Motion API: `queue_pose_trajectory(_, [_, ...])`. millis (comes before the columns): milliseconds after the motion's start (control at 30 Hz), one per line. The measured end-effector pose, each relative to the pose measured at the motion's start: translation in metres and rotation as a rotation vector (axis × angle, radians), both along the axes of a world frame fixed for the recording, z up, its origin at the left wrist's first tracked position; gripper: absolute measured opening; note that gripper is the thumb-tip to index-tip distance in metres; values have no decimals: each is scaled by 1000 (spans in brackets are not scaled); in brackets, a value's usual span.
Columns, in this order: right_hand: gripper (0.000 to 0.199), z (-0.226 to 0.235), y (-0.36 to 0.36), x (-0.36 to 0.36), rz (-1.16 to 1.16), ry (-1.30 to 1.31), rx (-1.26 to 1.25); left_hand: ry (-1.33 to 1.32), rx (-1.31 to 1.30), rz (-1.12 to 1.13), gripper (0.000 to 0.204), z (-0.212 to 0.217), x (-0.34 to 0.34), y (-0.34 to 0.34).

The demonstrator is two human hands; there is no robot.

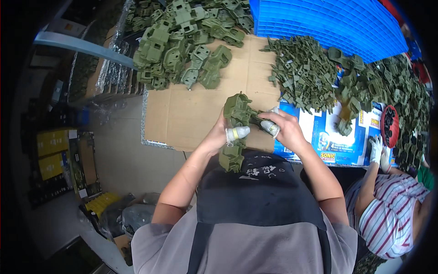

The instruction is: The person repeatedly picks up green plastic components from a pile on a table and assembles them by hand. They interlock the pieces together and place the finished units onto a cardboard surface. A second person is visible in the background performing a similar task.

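An olive-green plastic toy vehicle body (236,110) stands lengthwise in front of my apron, at the cardboard's near edge. My left hand (220,135) is closed round its middle, with the thumb, in a white cover with a yellow band, lying across it. On its right side my right hand (286,128) pinches a small olive-green plastic part (254,116) that touches the body. White covers wrap the thumb and a finger of this hand too. Exactly where the small part meets the body is hard to make out.
Vehicle bodies (166,50) are heaped at the far left of the cardboard (182,114). Small green parts (303,68) lie piled at the right, before a blue plastic crate (328,23). A co-worker's gloved hand (376,148) is beside a red bowl (390,125) of dark pieces.
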State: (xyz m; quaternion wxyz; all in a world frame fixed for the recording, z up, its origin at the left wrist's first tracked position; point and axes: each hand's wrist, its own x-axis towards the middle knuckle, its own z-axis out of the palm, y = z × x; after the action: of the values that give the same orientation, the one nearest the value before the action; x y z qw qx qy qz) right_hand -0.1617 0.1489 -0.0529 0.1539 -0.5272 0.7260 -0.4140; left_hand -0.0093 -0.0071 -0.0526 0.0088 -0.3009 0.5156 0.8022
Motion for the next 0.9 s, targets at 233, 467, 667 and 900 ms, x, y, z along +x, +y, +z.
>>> queue_pose_trajectory(233, [36, 11, 7, -4, 95, 181, 215, 39, -104, -314, 68, 5, -9, -13])
queue_pose_trajectory(467, [42, 11, 9, 10, 134, 169, 166, 67, -184, -403, 63, 9, -2, -6])
queue_pose_trajectory(667, [35, 5, 14, 16, 154, 73, 142, 60, -298, -515, 58, 17, 2, -8])
queue_pose_trajectory(900, [29, -12, 8, 26, 59, -50, 55, 124, -303, -453, 56, 3, 8, -7])
